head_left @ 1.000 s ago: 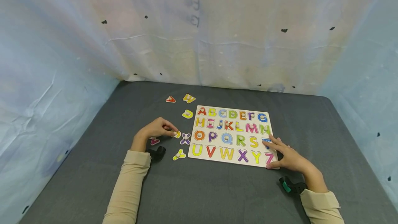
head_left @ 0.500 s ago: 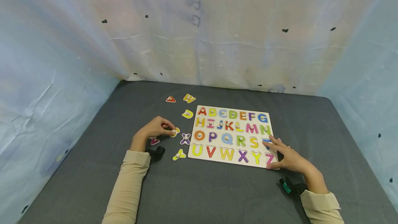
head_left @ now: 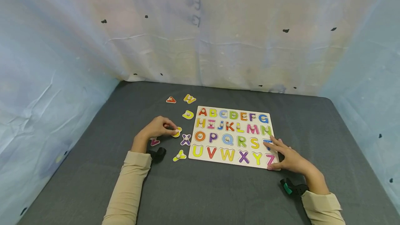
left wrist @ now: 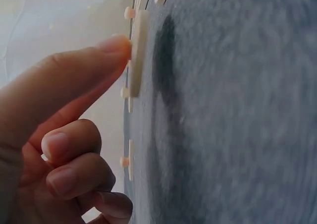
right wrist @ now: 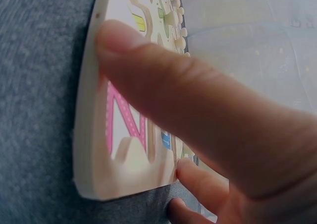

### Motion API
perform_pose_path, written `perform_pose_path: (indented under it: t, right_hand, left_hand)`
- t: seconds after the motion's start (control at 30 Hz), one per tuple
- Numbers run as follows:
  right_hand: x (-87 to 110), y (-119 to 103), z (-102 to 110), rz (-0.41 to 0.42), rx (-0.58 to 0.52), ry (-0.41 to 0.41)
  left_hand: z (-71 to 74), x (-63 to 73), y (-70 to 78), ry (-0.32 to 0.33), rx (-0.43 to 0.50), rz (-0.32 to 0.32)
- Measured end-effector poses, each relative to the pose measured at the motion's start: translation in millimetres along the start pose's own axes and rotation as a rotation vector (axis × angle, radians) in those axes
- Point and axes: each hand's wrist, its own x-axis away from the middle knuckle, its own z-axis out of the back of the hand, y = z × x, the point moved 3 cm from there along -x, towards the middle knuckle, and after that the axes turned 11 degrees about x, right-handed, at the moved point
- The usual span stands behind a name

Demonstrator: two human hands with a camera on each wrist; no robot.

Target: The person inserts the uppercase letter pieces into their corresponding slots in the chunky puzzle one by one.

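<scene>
My left hand (head_left: 157, 127) pinches a yellow letter piece (head_left: 178, 133) by its knob, left of the puzzle board. Fingers hide part of it, so I cannot tell which letter it is. In the left wrist view the piece (left wrist: 140, 55) appears edge-on, slightly off the cloth with a shadow beside it. The alphabet peg board (head_left: 232, 138) lies flat, many letters fitted with knobs, while S and most of the bottom row show bare recesses. My right hand (head_left: 290, 157) rests on the board's right edge, its thumb (right wrist: 163, 80) by the pink Z recess (right wrist: 126, 117).
Loose pieces lie left of the board: a purple X (head_left: 185, 139), a yellow Y (head_left: 179, 156), a yellow U (head_left: 188, 114), a yellow W (head_left: 189, 99), a red V (head_left: 171, 100). A pink Z (head_left: 155, 142) is partly behind the left wrist. Curtains surround the dark cloth.
The yellow piece has turned a little in my left fingers and moved slightly away from the purple X. My right hand and the board have stayed put.
</scene>
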Motion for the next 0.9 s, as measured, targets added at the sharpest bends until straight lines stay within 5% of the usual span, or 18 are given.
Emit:
perform_pose_path:
  t: [0.47, 0.9]
  right_hand:
    - [-0.1, -2, 1, 0.003, 0.008, -0.001]
    - [-0.3, -1, 0, -0.006, -0.006, 0.002]
  left_hand:
    - [-21.7, -7.0, 26.8, 0.044, 0.002, -0.145]
    - [-65.6, -23.4, 64.1, 0.043, 0.063, -0.212]
